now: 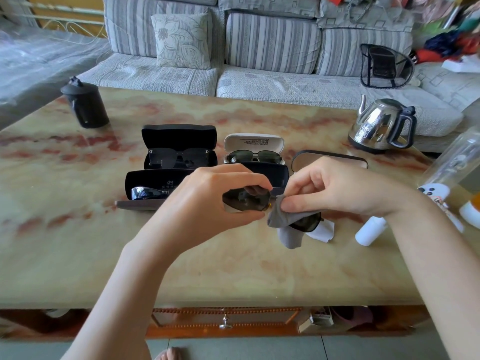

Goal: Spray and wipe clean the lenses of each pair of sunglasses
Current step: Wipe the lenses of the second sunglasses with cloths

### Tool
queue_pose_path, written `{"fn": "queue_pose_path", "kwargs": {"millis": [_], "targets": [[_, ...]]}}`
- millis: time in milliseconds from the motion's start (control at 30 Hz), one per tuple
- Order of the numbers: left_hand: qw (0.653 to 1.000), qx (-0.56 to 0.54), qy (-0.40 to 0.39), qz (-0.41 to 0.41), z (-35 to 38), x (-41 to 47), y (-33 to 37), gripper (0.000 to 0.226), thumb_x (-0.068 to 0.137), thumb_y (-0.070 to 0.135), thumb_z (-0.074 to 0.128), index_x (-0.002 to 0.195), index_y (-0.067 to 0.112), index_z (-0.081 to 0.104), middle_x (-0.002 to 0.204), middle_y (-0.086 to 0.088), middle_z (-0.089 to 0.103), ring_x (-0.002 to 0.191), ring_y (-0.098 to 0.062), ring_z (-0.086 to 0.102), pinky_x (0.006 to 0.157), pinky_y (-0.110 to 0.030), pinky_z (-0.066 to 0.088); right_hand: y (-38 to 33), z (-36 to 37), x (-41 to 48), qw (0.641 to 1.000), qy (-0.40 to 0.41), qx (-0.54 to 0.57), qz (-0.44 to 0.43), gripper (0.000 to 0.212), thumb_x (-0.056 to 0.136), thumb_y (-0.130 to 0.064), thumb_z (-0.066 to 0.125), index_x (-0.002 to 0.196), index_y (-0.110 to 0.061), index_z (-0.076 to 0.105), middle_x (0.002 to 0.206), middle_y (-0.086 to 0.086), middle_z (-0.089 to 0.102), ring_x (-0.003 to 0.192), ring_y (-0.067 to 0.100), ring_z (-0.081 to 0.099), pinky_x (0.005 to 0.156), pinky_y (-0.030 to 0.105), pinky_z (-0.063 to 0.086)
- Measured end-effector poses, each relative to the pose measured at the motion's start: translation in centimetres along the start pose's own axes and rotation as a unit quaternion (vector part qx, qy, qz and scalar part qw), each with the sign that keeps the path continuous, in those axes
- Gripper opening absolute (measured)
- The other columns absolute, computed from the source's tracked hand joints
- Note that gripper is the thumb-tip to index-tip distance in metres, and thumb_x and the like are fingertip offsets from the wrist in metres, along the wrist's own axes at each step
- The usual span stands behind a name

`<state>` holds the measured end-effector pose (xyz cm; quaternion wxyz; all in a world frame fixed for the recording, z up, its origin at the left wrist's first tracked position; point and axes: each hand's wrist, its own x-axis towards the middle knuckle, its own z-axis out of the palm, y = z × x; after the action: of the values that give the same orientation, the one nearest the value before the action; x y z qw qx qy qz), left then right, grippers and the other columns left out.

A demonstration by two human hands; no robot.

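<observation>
Sunglasses (pixel 244 201) held crosswise over desk (pixel 78 242), left hand (pixel 207 201) gripping one lens, right hand (pixel 337 188) pinching grey cloth (pixel 288 224) over the other; open cases (pixel 179 149) behind.

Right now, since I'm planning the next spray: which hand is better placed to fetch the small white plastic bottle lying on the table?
Probably the right hand: the small white plastic bottle lies by its wrist, though it pinches the grey cloth. The left hand grips the dark-lensed sunglasses.
</observation>
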<state>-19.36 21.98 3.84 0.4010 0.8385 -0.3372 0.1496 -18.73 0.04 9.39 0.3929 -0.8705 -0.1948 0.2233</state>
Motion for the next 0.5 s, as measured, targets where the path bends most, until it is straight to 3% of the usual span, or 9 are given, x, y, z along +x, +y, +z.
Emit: {"fn": "queue_pose_path", "kwargs": {"millis": [67,100,200,300,400,500], "targets": [[1.0,-0.003,0.002,0.002,0.0,0.0,0.1,0.029,0.077,0.039,0.073,0.105,0.032,0.07,0.1,0.016,0.067,0.091,-0.007,0.065,0.075,-0.035,0.054,-0.2,0.2,0.1,1.0,0.018,0.012,-0.008,0.039,0.066,-0.037,0.075,0.084,-0.003,0.072,0.077,0.029,0.068,0.058,0.017,0.054,0.053,0.025,0.041],[1.0,0.0,0.001,0.001,0.0,0.0,0.0,0.03,0.076,0.036,0.075,0.106,0.031,0.071,0.101,0.016,0.067,0.092,-0.006,0.066,0.075,-0.035,0.055,-0.1,0.3,0.3,1.0,0.024,0.015,-0.008,0.041,0.063,-0.039,0.077,0.082,-0.003,0.072,0.075,0.027,0.067,0.058,0.015,0.053,0.053,0.026,0.04],[1.0,0.006,-0.005,-0.004,0.0,0.0,-0.2,0.033,0.076,0.039,0.075,0.107,0.031,0.071,0.103,0.017,0.067,0.093,-0.007,0.066,0.076,-0.036,0.055,0.0,0.9,0.6,1.0,0.023,0.001,-0.005,0.046,0.054,-0.049,0.079,0.077,-0.011,0.073,0.078,0.019,0.072,0.067,0.017,0.058,0.066,0.036,0.042],[1.0,0.003,-0.007,-0.009,0.0,0.0,-0.3,0.033,0.074,0.038,0.075,0.107,0.03,0.071,0.101,0.018,0.067,0.093,-0.006,0.065,0.077,-0.034,0.054,0.1,1.0,0.7,1.0,0.029,0.001,-0.005,0.043,0.055,-0.048,0.08,0.079,-0.013,0.074,0.08,0.013,0.075,0.071,0.017,0.062,0.071,0.037,0.043],[1.0,-0.004,-0.003,-0.011,-0.2,0.1,-0.1,0.033,0.074,0.032,0.079,0.106,0.028,0.071,0.099,0.016,0.067,0.091,-0.004,0.065,0.078,-0.023,0.052,0.0,0.6,0.4,0.999,0.026,0.008,-0.017,0.035,0.06,-0.042,0.078,0.078,-0.013,0.075,0.077,0.009,0.075,0.071,0.017,0.064,0.07,0.035,0.045],[1.0,-0.013,0.007,-0.009,-0.3,0.3,0.1,0.033,0.074,0.023,0.083,0.106,0.024,0.071,0.097,0.016,0.067,0.089,0.0,0.064,0.079,-0.01,0.045,-0.1,0.0,0.1,0.999,0.03,0.023,-0.027,0.033,0.062,-0.039,0.076,0.079,-0.01,0.075,0.075,0.009,0.075,0.067,0.013,0.064,0.061,0.024,0.046]]}}
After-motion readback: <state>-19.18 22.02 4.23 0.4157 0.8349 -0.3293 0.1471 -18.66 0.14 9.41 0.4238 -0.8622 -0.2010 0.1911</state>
